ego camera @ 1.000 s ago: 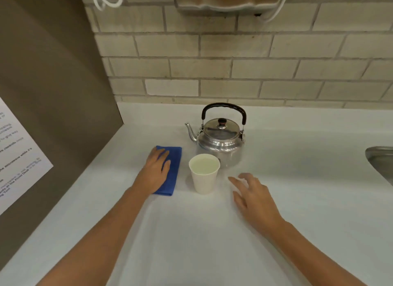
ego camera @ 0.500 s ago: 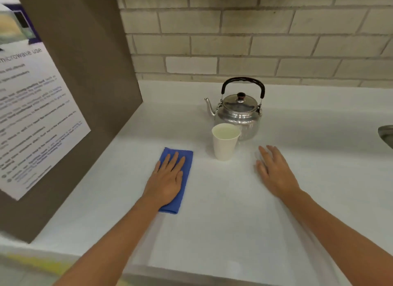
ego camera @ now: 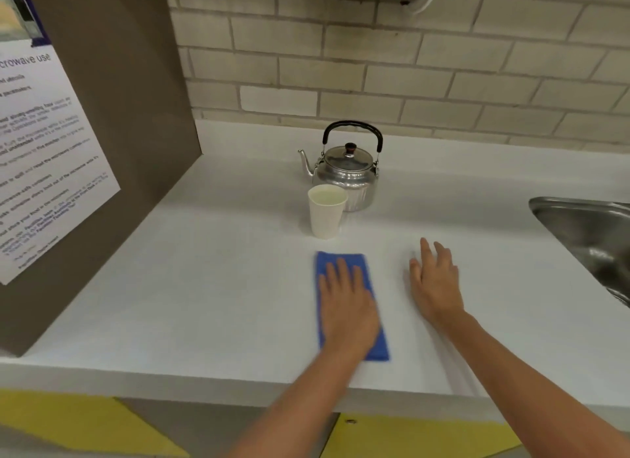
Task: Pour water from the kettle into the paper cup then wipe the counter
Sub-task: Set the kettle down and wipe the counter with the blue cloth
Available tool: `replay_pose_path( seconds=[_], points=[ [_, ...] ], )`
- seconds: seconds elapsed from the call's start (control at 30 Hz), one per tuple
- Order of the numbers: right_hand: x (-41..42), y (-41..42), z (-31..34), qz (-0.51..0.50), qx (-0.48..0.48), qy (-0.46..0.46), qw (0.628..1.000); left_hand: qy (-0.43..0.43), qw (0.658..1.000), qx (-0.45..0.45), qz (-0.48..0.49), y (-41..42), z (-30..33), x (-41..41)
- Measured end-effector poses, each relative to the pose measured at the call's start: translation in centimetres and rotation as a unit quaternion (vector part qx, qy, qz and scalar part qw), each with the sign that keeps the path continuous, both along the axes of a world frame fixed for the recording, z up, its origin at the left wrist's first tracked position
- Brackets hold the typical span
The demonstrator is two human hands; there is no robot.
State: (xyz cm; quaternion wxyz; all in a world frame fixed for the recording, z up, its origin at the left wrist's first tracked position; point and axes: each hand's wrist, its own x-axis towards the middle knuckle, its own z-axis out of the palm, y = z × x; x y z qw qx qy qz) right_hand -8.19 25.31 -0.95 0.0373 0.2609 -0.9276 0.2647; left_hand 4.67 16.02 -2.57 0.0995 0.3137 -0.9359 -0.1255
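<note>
A silver kettle (ego camera: 347, 173) with a black handle stands upright near the back of the white counter (ego camera: 211, 287). Right in front of it is a white paper cup (ego camera: 325, 212) holding water. A folded blue cloth (ego camera: 341, 263) lies flat nearer the counter's front edge. My left hand (ego camera: 346, 307) presses flat on the cloth, fingers spread, covering most of its middle. My right hand (ego camera: 434, 282) rests flat on the bare counter to the right of the cloth, fingers apart, holding nothing.
A brown side panel (ego camera: 119, 133) with a printed notice (ego camera: 44, 157) walls off the left. A steel sink (ego camera: 593, 239) is set into the counter at the right. The brick wall (ego camera: 409, 65) runs along the back. Yellow cabinet fronts (ego camera: 68, 420) show below the counter edge.
My left hand has slid the blue cloth from beside the cup toward the front edge and to the right. My right hand stayed flat on the counter. The camera shifted back.
</note>
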Motion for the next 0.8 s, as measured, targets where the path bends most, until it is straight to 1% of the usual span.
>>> replay_pose_path(
  seconds=[0.07,0.1,0.13,0.23,0.3,0.37,0.47,0.53,0.63,0.7,0.73,0.8],
  points=[
    [-0.7,0.9,0.0,-0.022,0.033,-0.006,0.999,-0.012,0.995,0.015,-0.096,1.9,-0.2,0.6],
    [-1.1,1.3,-0.1,-0.026,0.041,-0.009,0.999,-0.008,0.994,0.022,-0.111,1.2,-0.3,1.4],
    [-1.5,1.7,-0.2,-0.027,0.049,-0.007,0.998,-0.003,0.995,0.022,-0.098,-0.2,-0.4,2.3],
    [-2.5,2.3,-0.3,-0.028,0.072,0.006,0.997,0.004,0.999,0.015,0.031,-6.4,-0.1,5.4],
    [-2.8,2.2,-0.3,-0.027,0.083,0.015,0.996,-0.003,0.997,0.017,0.076,-9.3,0.3,6.8],
    [-3.0,1.9,-0.2,-0.025,0.08,0.014,0.996,-0.01,0.995,0.002,0.094,-9.2,0.3,6.7],
    [-4.3,2.3,0.2,-0.011,0.072,0.009,0.997,-0.005,0.991,-0.026,0.131,-3.9,0.1,3.2],
    [-6.0,3.1,0.8,-0.002,0.068,0.0,0.998,-0.003,0.996,-0.027,0.081,1.7,0.4,-1.3],
    [-9.1,4.7,1.6,0.005,0.071,-0.02,0.997,-0.008,0.999,0.013,-0.052,9.6,0.8,-8.4],
    [-11.5,6.1,1.7,0.0,0.072,-0.019,0.997,-0.007,0.994,0.029,-0.107,11.4,0.8,-10.5],
    [-12.7,6.8,1.8,-0.006,0.074,-0.02,0.997,-0.003,0.993,0.032,-0.113,11.0,0.6,-10.6],
    [-14.5,7.7,1.6,-0.01,0.089,-0.027,0.996,0.011,0.997,0.027,-0.073,8.6,0.0,-10.0]
  ],
)
